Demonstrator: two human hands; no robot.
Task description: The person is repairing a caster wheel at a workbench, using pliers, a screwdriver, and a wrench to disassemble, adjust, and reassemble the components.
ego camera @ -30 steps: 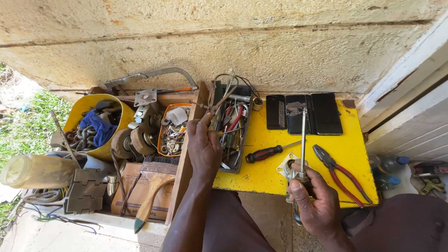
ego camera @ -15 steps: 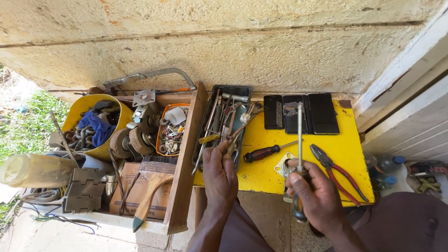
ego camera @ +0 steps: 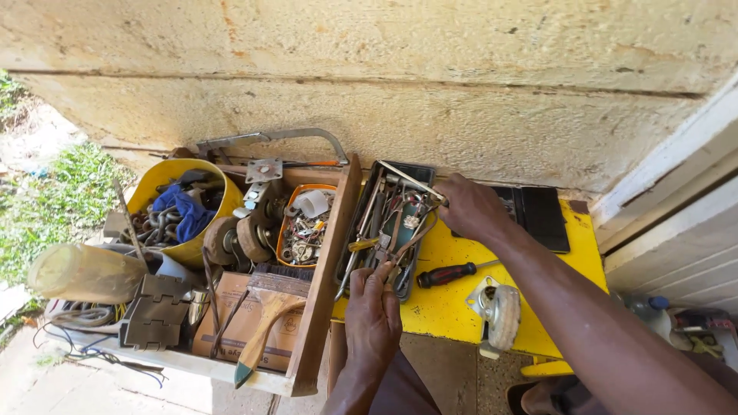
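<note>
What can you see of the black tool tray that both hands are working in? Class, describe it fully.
The black tool tray is a long, narrow, shallow bin, plastic by its look, lying on the yellow tabletop beside a wooden plank. It is crammed with metal hand tools. The right hand grips its far corner; the left hand reaches into its near end.

Single head view, looking steeply down, close over yellow table [ego camera: 453, 307] facing wall [ego camera: 400, 84].

The tool tray [ego camera: 361, 223] sits on the table [ego camera: 446, 307], a screwdriver [ego camera: 447, 273] and caster wheel [ego camera: 503, 315] to its right, a bucket [ego camera: 173, 173] far left
</note>
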